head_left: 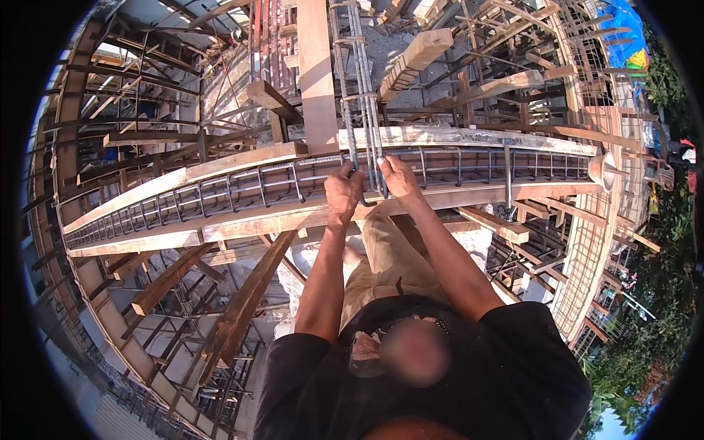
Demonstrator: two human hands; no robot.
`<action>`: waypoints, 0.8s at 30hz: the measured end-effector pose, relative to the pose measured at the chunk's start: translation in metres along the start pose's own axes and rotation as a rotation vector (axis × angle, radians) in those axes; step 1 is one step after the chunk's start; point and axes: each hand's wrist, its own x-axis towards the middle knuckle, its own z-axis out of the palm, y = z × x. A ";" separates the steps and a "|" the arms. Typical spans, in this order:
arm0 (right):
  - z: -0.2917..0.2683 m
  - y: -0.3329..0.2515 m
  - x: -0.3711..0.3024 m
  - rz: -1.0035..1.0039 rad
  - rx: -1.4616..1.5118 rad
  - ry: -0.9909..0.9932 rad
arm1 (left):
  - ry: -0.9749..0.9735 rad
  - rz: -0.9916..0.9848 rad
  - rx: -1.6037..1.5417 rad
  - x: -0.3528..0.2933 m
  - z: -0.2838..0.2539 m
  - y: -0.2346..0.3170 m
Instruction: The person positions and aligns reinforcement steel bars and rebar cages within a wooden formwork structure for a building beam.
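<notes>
Both forearms rise from six o'clock toward the rebar bundle (364, 110) at twelve. Left hand (342, 192) and right hand (397, 178) each seem closed in a grip around its bars, above the curved beam cage (242, 187).

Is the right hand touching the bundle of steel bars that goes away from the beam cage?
Touching. In the head view the right hand lies on the lower end of the steel bar bundle, its fingers curled around the bars with no gap.

Two hands are showing: the left hand (342, 192) and the right hand (397, 178). One rebar cage (242, 187) is lying in one timber trough (220, 229); one vertical rebar bundle (359, 81) is rising at twelve o'clock.
</notes>
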 end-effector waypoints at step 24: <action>-0.085 -0.016 -0.038 -0.172 -0.237 -0.249 | -0.075 0.108 0.082 -0.053 -0.062 -0.036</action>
